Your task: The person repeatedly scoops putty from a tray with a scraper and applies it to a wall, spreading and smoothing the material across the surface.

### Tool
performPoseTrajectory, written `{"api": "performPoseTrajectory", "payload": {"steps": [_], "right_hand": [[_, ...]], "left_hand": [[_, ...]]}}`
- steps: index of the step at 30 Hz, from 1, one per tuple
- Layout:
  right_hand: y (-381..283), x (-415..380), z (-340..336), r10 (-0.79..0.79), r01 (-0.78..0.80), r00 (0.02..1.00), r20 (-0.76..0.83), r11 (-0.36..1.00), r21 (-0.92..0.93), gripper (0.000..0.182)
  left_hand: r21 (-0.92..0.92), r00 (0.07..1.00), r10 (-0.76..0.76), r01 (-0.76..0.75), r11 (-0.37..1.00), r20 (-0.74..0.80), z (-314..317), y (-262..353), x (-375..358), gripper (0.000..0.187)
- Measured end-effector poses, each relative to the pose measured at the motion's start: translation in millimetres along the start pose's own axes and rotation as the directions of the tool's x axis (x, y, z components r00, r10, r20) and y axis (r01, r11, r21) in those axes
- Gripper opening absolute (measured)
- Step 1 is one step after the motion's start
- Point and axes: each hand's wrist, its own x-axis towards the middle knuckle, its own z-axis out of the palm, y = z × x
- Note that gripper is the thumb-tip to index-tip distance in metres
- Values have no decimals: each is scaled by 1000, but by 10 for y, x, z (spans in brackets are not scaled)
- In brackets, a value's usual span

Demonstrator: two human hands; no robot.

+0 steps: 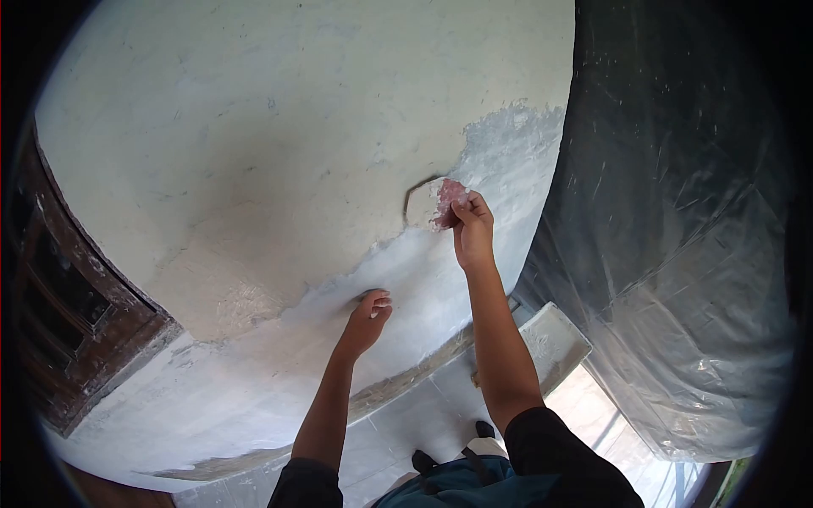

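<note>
My right hand (pixel 475 225) pinches a flat putty spreader (pixel 451 203) by its edge. The spreader is reddish, with pale putty smeared over its left part, and it lies against or very close to the wall (pixel 279 127). It is beside the border between the cream surface and a white putty coat (pixel 517 148). Lower and to the left, my left hand (pixel 370 315) is close to the white-coated part of the wall. Its fingers are curled in, with whitish marks on the fingertips, and I see no tool in it.
At the left is a brown wooden window frame (pixel 93 330) with dark panes. A pale, putty-smeared tray (pixel 555 339) stands beyond my right forearm. Clear plastic sheeting (pixel 677 254) hangs on the right. Grey floor tiles (pixel 385 440) lie under my feet, along the wall's base.
</note>
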Motion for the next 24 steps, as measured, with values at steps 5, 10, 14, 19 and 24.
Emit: {"api": "performPoseTrajectory", "payload": {"steps": [5, 10, 14, 19, 24], "right_hand": [[-125, 184, -182, 8, -5, 983, -186, 1000, 19, 9], [-101, 120, -46, 52, -51, 998, 41, 999, -18, 11], [-104, 148, -352, 52, -31, 982, -184, 993, 116, 11], [-224, 13, -929, 171, -147, 970, -172, 979, 140, 11], [-308, -277, -1710, 258, -254, 915, -312, 966, 53, 11]], "left_hand": [[-73, 999, -30, 27, 997, -41, 16, -2, 73, 31], [-53, 980, -143, 137, 989, -140, 143, 81, 111, 33], [22, 946, -106, 118, 993, -307, 423, 117, 87, 33], [15, 933, -87, 99, 995, -348, 962, 122, 255, 35], [-3, 962, -209, 211, 977, -178, 1705, 59, 440, 36]]}}
